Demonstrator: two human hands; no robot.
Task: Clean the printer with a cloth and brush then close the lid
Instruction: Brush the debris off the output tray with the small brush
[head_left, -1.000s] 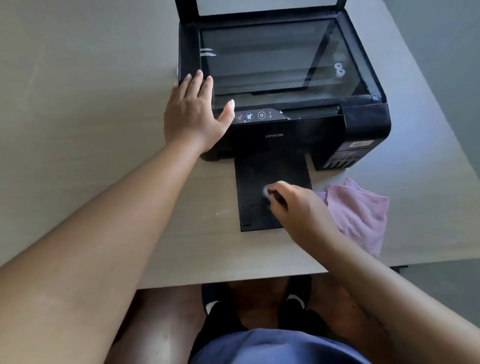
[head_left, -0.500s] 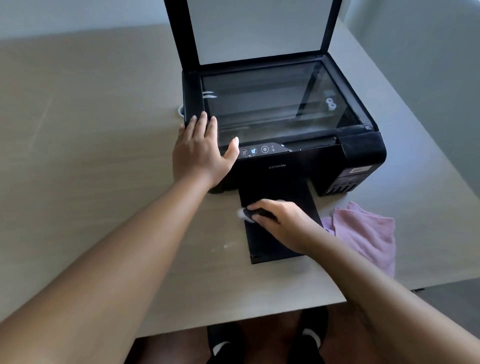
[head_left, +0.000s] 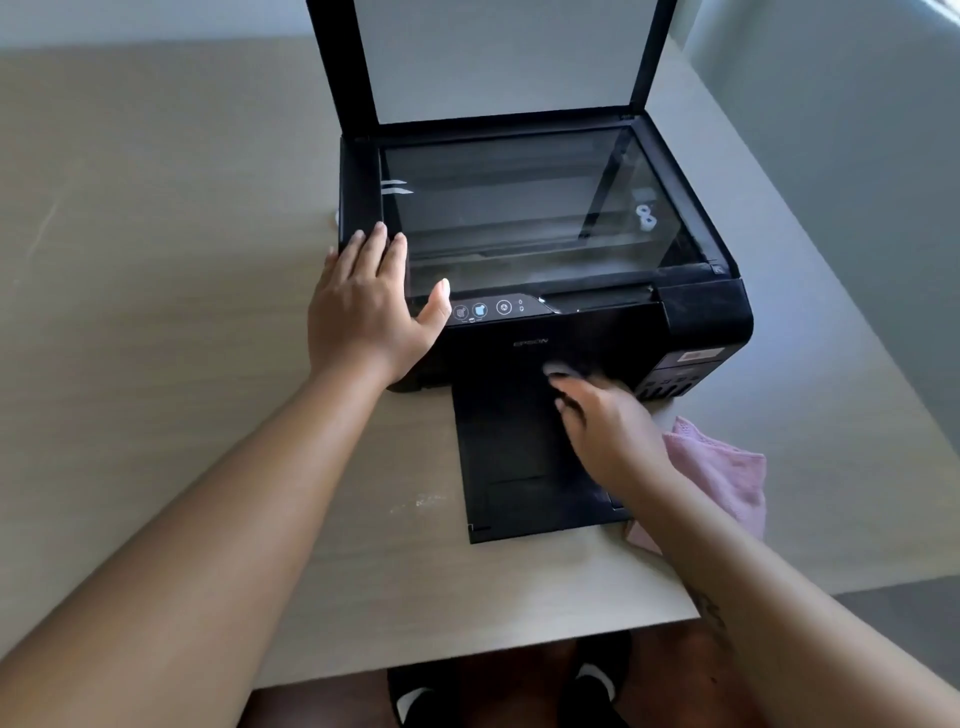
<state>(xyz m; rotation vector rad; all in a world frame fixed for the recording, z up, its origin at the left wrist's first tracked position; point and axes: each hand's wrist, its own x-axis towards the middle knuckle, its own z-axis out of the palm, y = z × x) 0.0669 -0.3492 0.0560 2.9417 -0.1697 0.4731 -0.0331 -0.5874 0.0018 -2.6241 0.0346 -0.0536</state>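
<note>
A black printer (head_left: 613, 332) stands on a beige table (head_left: 156, 312), its scanner lid (head_left: 498, 57) raised upright and the glass (head_left: 519, 208) bare. A black output tray (head_left: 519, 467) sticks out toward me. My left hand (head_left: 369, 312) lies flat on the printer's front left corner, fingers apart. My right hand (head_left: 602, 426) grips a small brush (head_left: 558, 370) with pale bristles, blurred, at the top of the tray against the printer's front. A pink cloth (head_left: 722, 473) lies on the table right of the tray, partly under my right forearm.
The table's near edge runs just below the tray, and its right edge slants away past the printer. My feet in dark shoes (head_left: 587, 686) show under the table. A grey wall (head_left: 857, 156) stands to the right.
My right hand has carried the brush from the tray's left side up and right to the printer's front. The view has tilted up, showing more of the lid. My left hand stays put.
</note>
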